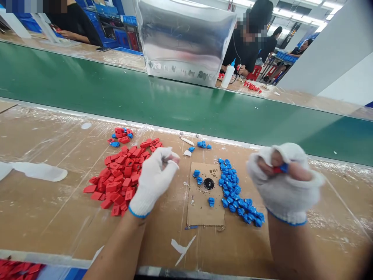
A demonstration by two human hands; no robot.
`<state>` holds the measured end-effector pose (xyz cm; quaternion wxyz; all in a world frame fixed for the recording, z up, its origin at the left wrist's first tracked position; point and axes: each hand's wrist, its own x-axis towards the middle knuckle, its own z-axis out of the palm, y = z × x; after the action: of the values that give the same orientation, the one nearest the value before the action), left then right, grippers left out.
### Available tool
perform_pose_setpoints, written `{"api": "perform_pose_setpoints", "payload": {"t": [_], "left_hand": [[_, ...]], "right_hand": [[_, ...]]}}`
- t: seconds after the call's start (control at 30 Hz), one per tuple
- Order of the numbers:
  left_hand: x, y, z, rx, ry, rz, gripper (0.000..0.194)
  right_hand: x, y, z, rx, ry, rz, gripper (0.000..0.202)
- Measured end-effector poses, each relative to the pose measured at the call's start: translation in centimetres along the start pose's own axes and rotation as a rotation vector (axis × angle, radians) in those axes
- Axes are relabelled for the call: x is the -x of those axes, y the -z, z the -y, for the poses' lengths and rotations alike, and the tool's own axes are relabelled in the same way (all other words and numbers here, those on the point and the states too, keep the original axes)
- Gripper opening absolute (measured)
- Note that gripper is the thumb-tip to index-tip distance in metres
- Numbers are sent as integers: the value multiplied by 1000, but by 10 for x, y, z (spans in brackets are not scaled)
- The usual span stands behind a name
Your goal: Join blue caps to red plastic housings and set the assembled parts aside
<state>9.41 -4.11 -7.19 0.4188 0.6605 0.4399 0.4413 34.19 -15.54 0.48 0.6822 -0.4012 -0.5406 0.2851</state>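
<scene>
My right hand, in a white glove with bare fingertips, is raised at the right with its fingers closed around a small red-and-blue plastic piece. Most of that piece is hidden by the fingers. My left hand, gloved the same way, is over the right side of a pile of red plastic blocks. Its thumb and fingers are curled together, and whatever they hold, if anything, is hidden. Between my hands lies a cardboard piece bearing a round black dish and several blue parts. More blue parts line its right side.
A small group of red and blue pieces lies behind the red pile. A green conveyor belt crosses beyond the table, with a shiny metal panel past it. Across from me, people work near a white bottle. Torn white scraps lie in front.
</scene>
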Motion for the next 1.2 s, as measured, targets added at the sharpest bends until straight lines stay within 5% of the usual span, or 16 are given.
{"api": "perform_pose_setpoints", "payload": {"t": [0.07,0.17,0.33,0.47,0.63,0.8,0.9,1.0,1.2], "left_hand": [[-12,19,5,-277,4,-43,18],[-19,38,10,-725,-4,-1,37],[-11,44,16,-1217,-97,192,51],[-14,31,21,-1261,-119,167,52],[-18,13,17,-1311,-245,213,51],[-18,12,12,-1314,-168,297,49],[-22,13,13,-1271,-163,350,47],[-23,13,15,-1211,-194,435,43],[-14,15,21,-1205,-250,431,51]], "right_hand": [[4,37,6,86,4,-112,42],[26,93,-4,550,-179,-310,13],[73,158,-34,1202,-402,-133,30],[88,185,-35,1551,-506,-124,39],[93,207,-20,1757,-537,198,33],[88,174,-5,1684,-336,143,26],[69,127,-12,1494,-291,415,19],[41,89,-33,1405,-351,461,26],[16,76,-73,1272,-409,519,21]]}}
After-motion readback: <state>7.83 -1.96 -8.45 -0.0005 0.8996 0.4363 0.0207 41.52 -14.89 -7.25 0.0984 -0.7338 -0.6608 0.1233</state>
